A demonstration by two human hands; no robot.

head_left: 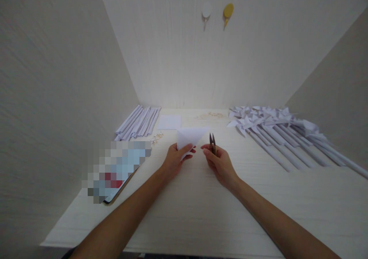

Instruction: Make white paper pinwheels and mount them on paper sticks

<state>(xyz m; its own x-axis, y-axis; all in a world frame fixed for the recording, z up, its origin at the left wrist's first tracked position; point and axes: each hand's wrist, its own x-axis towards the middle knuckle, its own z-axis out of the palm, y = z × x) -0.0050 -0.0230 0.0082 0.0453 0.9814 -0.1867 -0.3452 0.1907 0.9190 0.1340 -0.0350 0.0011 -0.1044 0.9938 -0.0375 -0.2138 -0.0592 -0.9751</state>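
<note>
My left hand (176,160) grips a white sheet of paper (189,136) by its lower part, thumb on top and fingers beneath. The paper looks folded into a triangle, one point reaching to the right. Just right of it, my right hand (220,163) is closed around small thread snips (212,141), whose dark blades point away from me and stand slightly apart. The snips and the paper do not touch. Behind the left hand a flat white paper square (169,122) lies on the table.
Rolled paper sticks (139,122) are piled at the back left, near small whitish bits (156,137). A phone (123,174), partly pixelated, lies at the left. Several paper pinwheels on sticks (267,124) fill the right. Tan bits (212,115) lie near the wall, which bears white (206,10) and yellow (228,10) hooks.
</note>
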